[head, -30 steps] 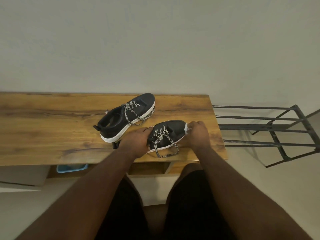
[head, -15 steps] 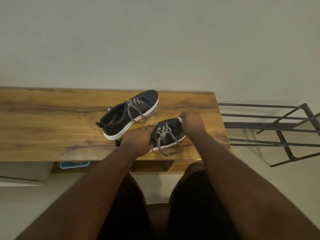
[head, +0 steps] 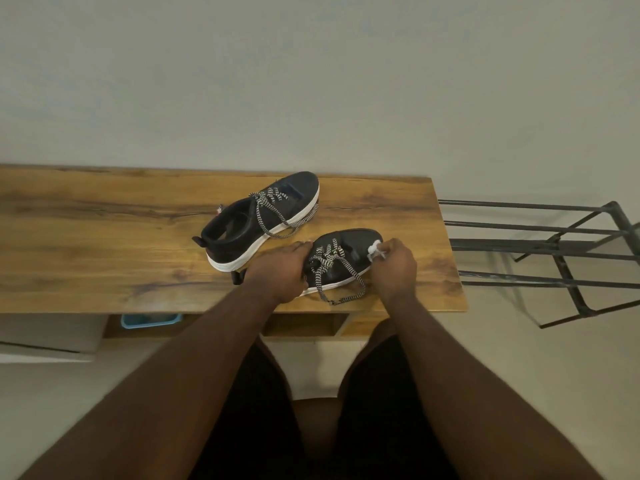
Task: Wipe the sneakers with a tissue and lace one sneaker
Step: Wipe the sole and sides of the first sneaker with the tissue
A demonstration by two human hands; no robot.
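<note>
The right hand (head: 394, 268) has slid back along the toe of the near sneaker (head: 346, 258) since a moment ago, when it sat higher over the toe tip; its grip is closed on a small wad of white tissue (head: 375, 248), which now presses against the toe cap's right side. That to-and-fro suggests the wiping stroke is under way on this shoe, with lacing not yet begun. The left hand (head: 280, 270) has kept its place, its grip clamped around the heel and collar of the near sneaker to steady it on the desk (head: 104, 237). The far sneaker (head: 256, 220) lies untouched just behind, its speckled laces (head: 273, 216) loose and trailing over the white sole. Most of the tissue is buried in the fist, the near sneaker's heel is covered by the left hand, and whether its laces (head: 332, 271) are threaded through every eyelet is hard to make out.
</note>
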